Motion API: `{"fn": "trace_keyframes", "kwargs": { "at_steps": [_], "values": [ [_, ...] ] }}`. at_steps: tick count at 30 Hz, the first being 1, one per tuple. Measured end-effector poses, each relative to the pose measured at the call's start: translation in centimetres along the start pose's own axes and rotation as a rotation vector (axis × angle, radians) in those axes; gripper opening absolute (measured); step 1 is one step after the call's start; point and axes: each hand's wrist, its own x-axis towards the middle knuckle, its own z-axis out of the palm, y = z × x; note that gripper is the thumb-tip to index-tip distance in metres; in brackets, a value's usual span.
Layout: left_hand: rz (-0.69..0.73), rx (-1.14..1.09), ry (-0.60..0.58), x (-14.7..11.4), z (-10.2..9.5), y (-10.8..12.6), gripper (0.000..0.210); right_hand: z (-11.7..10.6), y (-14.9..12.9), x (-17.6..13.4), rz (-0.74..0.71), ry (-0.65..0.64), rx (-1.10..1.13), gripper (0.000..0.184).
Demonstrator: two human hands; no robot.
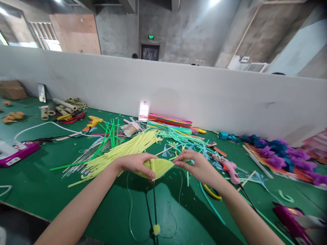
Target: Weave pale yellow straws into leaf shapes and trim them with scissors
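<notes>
My left hand [139,165] is closed on a yellow fuzzy pipe-cleaner piece [163,166], shaped like a leaf with a raised rib across it. At its pointed right end, the thumb and forefinger of my right hand [192,165] are pinched together on the tip. A thin dark stem [154,200] runs down from below the piece to a small yellow fuzzy ball [156,229]. Fine clear thread [130,204] loops beneath both hands. Just behind my left hand lies a pile of yellow pipe cleaners [127,148].
Glue guns in yellow [94,120] and pink [231,170] lie on the green table [102,211]. Purple power strips [21,153] sit at both sides. Bamboo tubes [68,105], coloured pipe cleaners [171,120] and purple-blue fuzzy flowers [281,154] lie before a white partition [204,95].
</notes>
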Motion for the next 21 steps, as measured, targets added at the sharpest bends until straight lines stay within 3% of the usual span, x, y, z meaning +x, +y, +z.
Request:
{"fn": "trace_keyframes", "kwargs": {
  "at_steps": [8, 11, 16, 21],
  "values": [
    [-0.023, 0.088, -0.009, 0.0, -0.5, 0.4, 0.05, -0.8, -0.3, 0.6, 0.081, -0.09, 0.078, 0.016],
    [-0.053, 0.278, 0.036, 0.3, -0.7, 1.5, 0.047, -1.2, -0.6, 0.8, 0.078, -0.107, 0.05, 0.014],
    [-0.068, 0.405, 0.043, 2.2, -0.7, 3.5, 0.053, -1.6, -0.5, 0.6, 0.039, -0.075, -0.032, 0.014],
    [-0.124, 0.34, -0.127, 4.3, -0.6, 3.1, 0.048, -2.2, -1.2, -0.1, -0.01, -0.039, -0.23, 0.01]
  ]
}}
